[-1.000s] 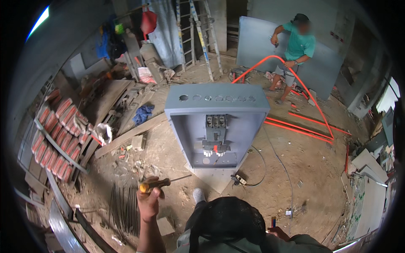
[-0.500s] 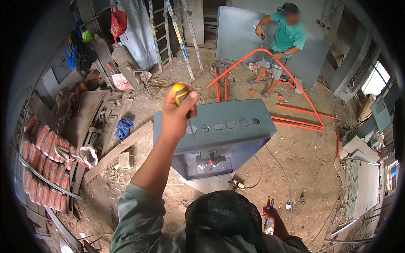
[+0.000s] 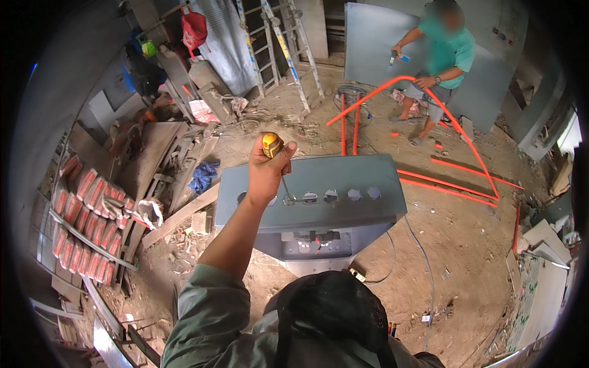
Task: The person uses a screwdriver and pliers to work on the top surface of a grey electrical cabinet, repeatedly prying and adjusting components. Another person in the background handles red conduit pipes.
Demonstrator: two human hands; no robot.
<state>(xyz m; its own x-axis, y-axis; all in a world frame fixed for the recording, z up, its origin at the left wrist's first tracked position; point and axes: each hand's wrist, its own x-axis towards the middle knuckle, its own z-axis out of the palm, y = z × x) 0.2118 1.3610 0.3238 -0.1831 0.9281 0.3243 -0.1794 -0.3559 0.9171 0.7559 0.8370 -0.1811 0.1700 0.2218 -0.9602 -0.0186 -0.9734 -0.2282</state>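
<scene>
My left hand is raised over the grey metal enclosure, wrapped round the yellow-and-black handle of a screwdriver. The screwdriver's thin shaft points down, its tip at one of the round holes in the box's upper face. Several such holes run in a row across that face. Through the box's open front, dark fittings show inside. My right hand is hidden beside my cap. Only the tips of coloured tool handles stick out there.
A co-worker in a turquoise shirt holds a small tool and a bent orange conduit. More orange tubes lie on the dirt floor. Behind stands a ladder; at left are stacked red-and-white bags, planks and blue plastic.
My left hand has lowered the screwdriver, bringing its tip to a hole. My right hand has slipped out of sight, leaving only handle tips showing. The whole view has shifted.
</scene>
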